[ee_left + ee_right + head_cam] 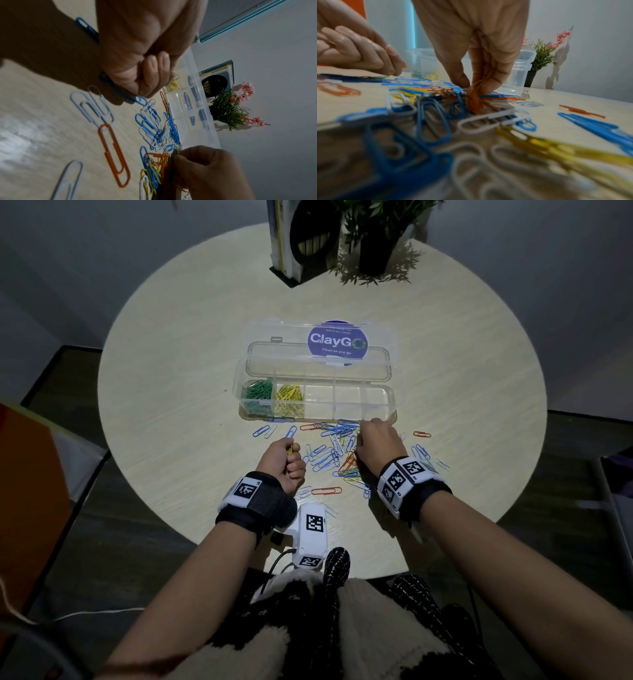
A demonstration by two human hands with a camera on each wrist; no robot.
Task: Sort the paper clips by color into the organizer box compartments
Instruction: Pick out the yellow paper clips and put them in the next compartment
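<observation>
Fingers (489, 79) of the right hand (376, 441) pinch a small bunch of orange clips (473, 102) lifted from the loose pile (334, 448), while the left hand (282, 462) is clenched round a few yellow clips (290, 449) at about 9 o'clock of that pile. The organizer box (388, 402) sits open at 12 o'clock, green clips (257, 395) and yellow ones (289, 400) filling its two leftmost compartments, the others bare. To do this well, shake strays of other colours free before lifting, then drop the orange into one empty compartment. The round pale wooden table (171, 354) carries a potted plant (376, 241) and a book stand (291, 244) at its far edge, grey walls behind
</observation>
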